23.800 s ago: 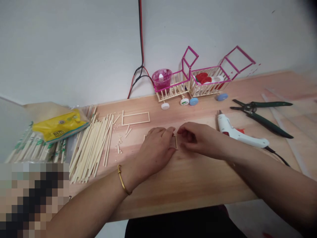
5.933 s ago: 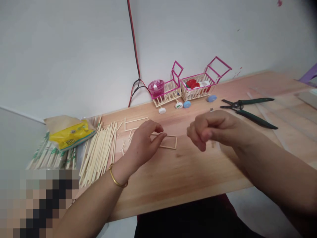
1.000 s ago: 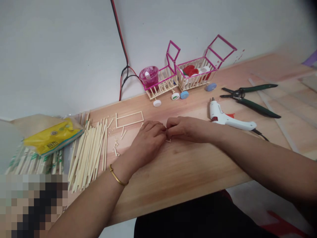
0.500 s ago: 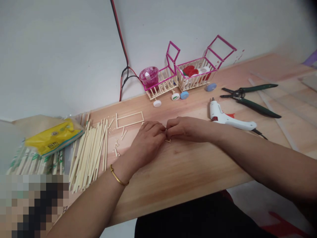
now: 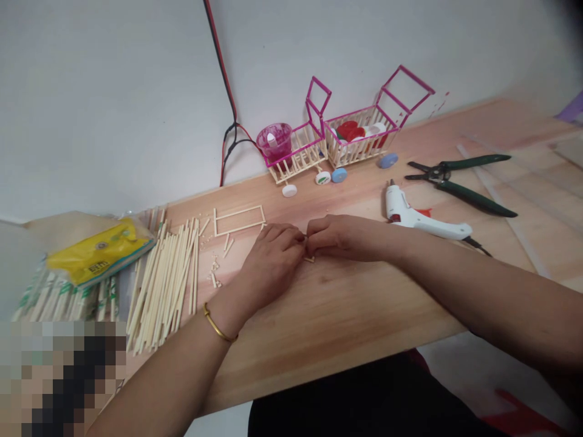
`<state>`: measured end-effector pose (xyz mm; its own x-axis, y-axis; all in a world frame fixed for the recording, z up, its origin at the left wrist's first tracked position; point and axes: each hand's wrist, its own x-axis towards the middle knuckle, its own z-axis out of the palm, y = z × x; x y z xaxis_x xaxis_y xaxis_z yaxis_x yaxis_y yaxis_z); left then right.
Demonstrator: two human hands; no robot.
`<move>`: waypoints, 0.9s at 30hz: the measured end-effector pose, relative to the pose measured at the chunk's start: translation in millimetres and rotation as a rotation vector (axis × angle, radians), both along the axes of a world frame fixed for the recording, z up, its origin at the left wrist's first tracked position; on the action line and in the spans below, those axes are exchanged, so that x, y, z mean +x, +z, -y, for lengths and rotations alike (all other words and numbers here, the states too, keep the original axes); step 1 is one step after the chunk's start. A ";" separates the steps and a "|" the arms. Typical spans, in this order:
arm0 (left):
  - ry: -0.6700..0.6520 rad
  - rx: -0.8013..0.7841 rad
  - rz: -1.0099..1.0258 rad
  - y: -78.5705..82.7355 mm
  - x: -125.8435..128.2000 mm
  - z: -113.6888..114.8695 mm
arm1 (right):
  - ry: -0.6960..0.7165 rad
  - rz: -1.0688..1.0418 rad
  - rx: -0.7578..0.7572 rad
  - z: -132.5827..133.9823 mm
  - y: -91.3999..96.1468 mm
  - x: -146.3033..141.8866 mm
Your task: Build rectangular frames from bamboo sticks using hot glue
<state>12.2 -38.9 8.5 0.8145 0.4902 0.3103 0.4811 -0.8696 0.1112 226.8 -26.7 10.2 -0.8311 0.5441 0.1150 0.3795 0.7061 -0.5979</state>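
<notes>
My left hand [image 5: 276, 256] rests on the table with its fingers bent and bunched together. Its fingertips meet those of my right hand [image 5: 334, 237], which is closed in a pinch. The end of a short wooden stick [image 5: 310, 260] peeks out just below the meeting fingers; whatever else they grip is hidden. Just beyond my left hand lies a flat rectangular frame of thin sticks [image 5: 239, 230]. Short cut pieces [image 5: 228, 247] and crumbs are scattered to its left and below it.
Many loose sticks [image 5: 166, 285] lie at left, near a yellow packet [image 5: 102, 252]. Two small stick carts stand by the wall, one holding a purple cup [image 5: 274, 145], the other coloured caps [image 5: 350, 130]. A white glue gun [image 5: 421, 221] and green-handled pliers [image 5: 476, 197] lie at right.
</notes>
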 end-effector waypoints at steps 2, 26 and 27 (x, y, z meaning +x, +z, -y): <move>0.003 -0.001 0.000 -0.2 -0.1 0.1 | 0.006 0.001 0.006 0.1 -0.3 0.0; 0.010 -0.062 0.005 9.8 2.2 3.3 | -0.107 -0.050 0.010 3.0 8.6 8.7; 0.013 -0.062 0.002 9.9 2.2 3.3 | -0.098 -0.059 0.001 3.1 8.6 8.8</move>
